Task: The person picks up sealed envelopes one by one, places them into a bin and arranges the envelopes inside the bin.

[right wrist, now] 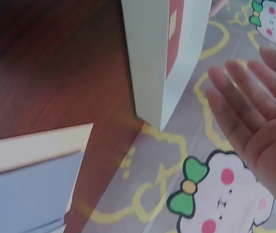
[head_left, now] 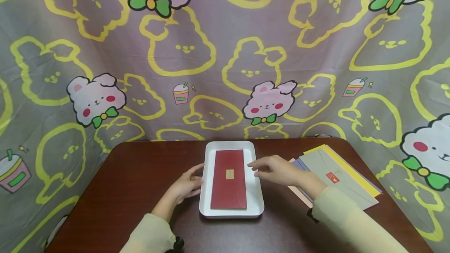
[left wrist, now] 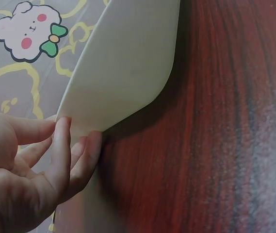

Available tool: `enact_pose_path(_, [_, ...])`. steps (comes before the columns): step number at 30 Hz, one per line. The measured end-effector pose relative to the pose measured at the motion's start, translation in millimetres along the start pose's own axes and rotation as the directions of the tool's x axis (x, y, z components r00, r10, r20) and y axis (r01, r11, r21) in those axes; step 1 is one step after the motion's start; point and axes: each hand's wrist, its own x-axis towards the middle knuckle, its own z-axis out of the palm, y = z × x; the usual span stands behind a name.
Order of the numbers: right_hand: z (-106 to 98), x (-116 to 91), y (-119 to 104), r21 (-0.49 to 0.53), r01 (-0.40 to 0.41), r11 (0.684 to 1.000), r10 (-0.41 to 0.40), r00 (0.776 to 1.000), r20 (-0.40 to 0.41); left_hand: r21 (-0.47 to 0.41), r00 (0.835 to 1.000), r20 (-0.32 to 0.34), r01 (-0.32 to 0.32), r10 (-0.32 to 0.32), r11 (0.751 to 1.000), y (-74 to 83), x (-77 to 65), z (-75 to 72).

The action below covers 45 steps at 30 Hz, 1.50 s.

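Note:
A long red envelope [head_left: 228, 196] with a small gold label lies upright in a white tray [head_left: 254, 194] at the middle of the table. My left hand [head_left: 184, 186] is at the tray's left side. In the left wrist view, its fingertips [left wrist: 93, 143] touch the outer wall and the thumb tip meets the rim. My right hand [head_left: 275, 170] hovers by the tray's right edge, its fingers loosely extended toward the envelope and holding nothing. The right wrist view shows that hand [right wrist: 264, 116] apart from the tray wall [right wrist: 147, 63].
To the right, several overlapping envelopes lie fanned out, with a grey-green one [head_left: 318, 167] bearing a red sticker on top and a yellow one [head_left: 363, 184] under it. A cartoon-patterned cloth [head_left: 218, 85] hangs behind the dark wooden table [head_left: 140, 175].

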Motion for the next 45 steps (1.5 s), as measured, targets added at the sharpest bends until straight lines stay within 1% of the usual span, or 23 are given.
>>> enact_pose_path(3, [-6.9, -8.8, 6.4, 0.011, -0.005, 1.0, 0.006, 1.0, -0.004, -0.002, 1.0, 0.005, 0.004, -0.004, 1.0, -0.8, 0.7, -0.2])
enact_pose_path(7, [-20.5, -23.5, 18.8, -0.003, -0.007, 1.0, 0.007, 0.999, -0.037, -0.007, 1.0, 0.012, 0.005, -0.005, 1.0, -0.3, 1.9, 0.0])
enact_pose_path(11, [-35.2, -41.9, 33.6, -0.032, -0.078, 0.996, 0.075, 0.994, -0.083, -0.008, 1.0, 0.017, 0.005, -0.005, 1.0, 1.3, 1.9, -0.1])
enact_pose_path(14, [-44.6, -56.4, 44.4, -0.047, -0.146, 0.988, 0.14, 0.983, -0.122, -0.007, 1.0, 0.016, 0.012, -0.011, 1.0, 2.7, 0.9, -0.1])
enact_pose_path(15, [-47.3, -60.8, 47.7, -0.056, -0.156, 0.986, 0.147, 0.98, -0.138, -0.005, 1.0, 0.015, 0.011, -0.011, 1.0, 2.9, 0.6, -0.3])
enact_pose_path(18, [-53.8, -72.3, 56.2, -0.065, -0.17, 0.983, 0.157, 0.973, -0.172, -0.002, 1.0, 0.017, 0.01, -0.01, 1.0, 3.3, -0.6, -0.8])
enact_pose_path(20, [-56.6, -78.3, 61.5, -0.068, -0.166, 0.984, 0.151, 0.97, -0.191, 0.001, 1.0, 0.021, 0.006, -0.006, 1.0, 3.7, -1.1, -1.3])
enact_pose_path(23, [-59.3, -85.5, 68.0, -0.057, -0.164, 0.985, 0.149, 0.968, -0.204, 0.002, 1.0, 0.024, 0.003, -0.003, 1.0, 3.6, -1.1, -1.6])
enact_pose_path(26, [-62.3, -92.9, 72.4, -0.078, -0.182, 0.98, 0.161, 0.961, -0.225, 0.002, 1.0, 0.021, 0.002, -0.002, 1.0, 2.7, -0.4, -1.2])
enact_pose_path(30, [-67.8, -103.2, 78.6, -0.101, -0.222, 0.97, 0.188, 0.944, -0.272, 0.002, 1.0, 0.017, 0.003, -0.003, 1.0, 1.5, 0.1, -0.5])
enact_pose_path(35, [-74.1, -116.3, 92.5, -0.087, -0.263, 0.961, 0.219, 0.913, -0.344, 0.012, 1.0, 0.006, 0.001, -0.001, 1.0, 1.4, 0.3, -0.7])
enact_pose_path(39, [-78.3, -127.5, 105.2, -0.078, -0.275, 0.958, 0.223, 0.89, -0.396, 0.013, 1.0, 0.008, -0.002, 0.002, 1.0, 1.9, 0.0, -0.5])
enact_pose_path(42, [-80.8, -134.7, 113.7, -0.075, -0.288, 0.955, 0.232, 0.879, -0.416, 0.007, 1.0, 0.012, -0.002, 0.002, 1.0, 1.7, -0.2, -0.2])
enact_pose_path(45, [-81.5, -140.9, 119.8, -0.041, -0.315, 0.948, 0.27, 0.867, -0.42, 0.001, 1.0, 0.012, 0.0, 0.0, 1.0, 0.9, 0.3, -0.2])
